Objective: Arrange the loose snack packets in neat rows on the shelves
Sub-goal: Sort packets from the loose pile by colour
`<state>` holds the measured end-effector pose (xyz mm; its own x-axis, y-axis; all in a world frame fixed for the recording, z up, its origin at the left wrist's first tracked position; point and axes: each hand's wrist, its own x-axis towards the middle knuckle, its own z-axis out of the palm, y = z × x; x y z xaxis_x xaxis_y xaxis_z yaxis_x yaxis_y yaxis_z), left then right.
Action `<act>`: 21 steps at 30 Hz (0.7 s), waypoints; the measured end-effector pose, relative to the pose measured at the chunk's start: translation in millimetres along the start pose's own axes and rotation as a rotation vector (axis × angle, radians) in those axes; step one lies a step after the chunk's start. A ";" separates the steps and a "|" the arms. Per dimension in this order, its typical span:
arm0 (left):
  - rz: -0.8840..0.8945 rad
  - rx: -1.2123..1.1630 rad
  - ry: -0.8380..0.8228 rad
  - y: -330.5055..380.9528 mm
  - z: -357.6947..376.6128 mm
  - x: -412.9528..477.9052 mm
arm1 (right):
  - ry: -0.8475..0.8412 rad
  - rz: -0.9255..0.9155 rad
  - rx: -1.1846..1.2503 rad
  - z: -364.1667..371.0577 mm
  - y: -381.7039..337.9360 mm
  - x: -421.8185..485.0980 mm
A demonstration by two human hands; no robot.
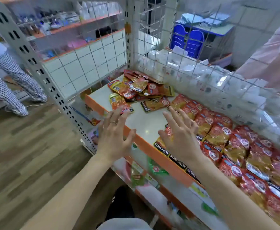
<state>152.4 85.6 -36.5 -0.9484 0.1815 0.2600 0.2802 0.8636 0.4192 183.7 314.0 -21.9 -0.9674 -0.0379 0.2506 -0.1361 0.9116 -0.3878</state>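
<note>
- At 9 o'clock of the view, a person in striped trousers [11, 83] is seen standing on the wood-look floor, well apart from the work.
- A slotted steel upright [41, 72] is seen running from 10 o'clock down towards the centre, at the left end of the shelf [146, 123].
- The left hand [114, 135] is held with the fingers spread and straight and nothing gripped. It hovers over the orange front lip [142, 141], its fingertips at a loose packet [119, 103] lying at its 12 o'clock. Contact cannot be confirmed.
- At 12 o'clock of the shelf, in the back left corner, a heap of loose snack packets [141, 87] is seen, red and orange, overlapping at all angles. A few strays lie at the heap's 6 o'clock.
- Between heap and hands, a bare white patch of shelf is left uncovered.
- The right hand [180, 138] is likewise spread and flat, with nothing pinched or held. It is placed above the left end of the arranged rows [235, 146], part of a front packet being hidden under the palm.
- From 3 o'clock to 5 o'clock, the rows are seen laid edge to edge, filling the shelf from the wire grid back [202, 67] to the lip.
- The task is judged to be well past half: most of the shelf is filled. The heap and strays are yet to be sorted into the gap.
- At 2 o'clock, beyond the grid, a pink sleeve [272, 52] is visible.
</note>
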 end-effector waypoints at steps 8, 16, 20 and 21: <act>0.023 0.129 -0.141 -67.7 -8.2 77.1 | -0.188 0.145 -0.062 44.4 -37.0 70.7; 0.315 0.341 -0.345 -103.5 -8.5 146.9 | -0.273 0.341 -0.120 76.4 -41.7 117.1; 0.409 0.319 -0.456 -110.9 -18.0 168.0 | -0.214 0.359 -0.078 82.8 -49.8 108.1; 0.438 0.317 -0.466 -113.2 -19.4 171.5 | -0.175 0.351 -0.065 83.1 -52.8 102.5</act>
<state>-39.1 9.8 -22.5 -0.7434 0.6639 -0.0815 0.6602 0.7478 0.0701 73.9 228.0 -49.4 -0.9754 0.2162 -0.0442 0.2172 0.9055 -0.3646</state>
